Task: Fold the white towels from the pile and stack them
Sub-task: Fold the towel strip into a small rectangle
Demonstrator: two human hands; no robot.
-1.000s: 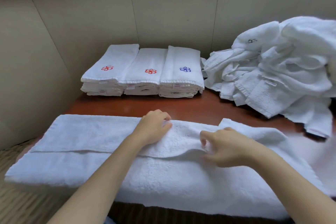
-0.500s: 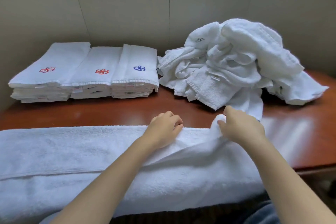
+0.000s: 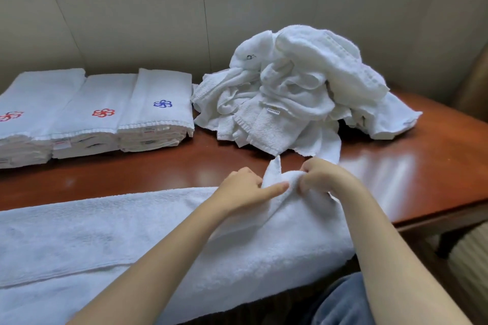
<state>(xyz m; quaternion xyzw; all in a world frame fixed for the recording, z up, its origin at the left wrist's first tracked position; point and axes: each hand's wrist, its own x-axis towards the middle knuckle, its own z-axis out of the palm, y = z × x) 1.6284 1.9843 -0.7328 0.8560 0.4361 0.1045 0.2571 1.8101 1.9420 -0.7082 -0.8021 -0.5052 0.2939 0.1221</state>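
A long white towel (image 3: 111,235), folded lengthwise, lies along the near edge of the wooden table (image 3: 412,174) and hangs over it. My left hand (image 3: 245,190) and my right hand (image 3: 322,174) both pinch its right end, which is lifted off the table with one corner pointing up between them. The loose pile of white towels (image 3: 295,92) sits at the back right. Three stacks of folded towels (image 3: 95,116) with red and blue flower marks stand side by side at the back left.
A panelled wall runs close behind the table. The table's right edge and a leg (image 3: 449,229) show at right, with a chair back (image 3: 475,82) beyond the corner. Bare wood lies between the towel and the stacks.
The view has swung right. Both hands slid to the towel's right end and now lift it, where before they rested on the flat towel near its middle.
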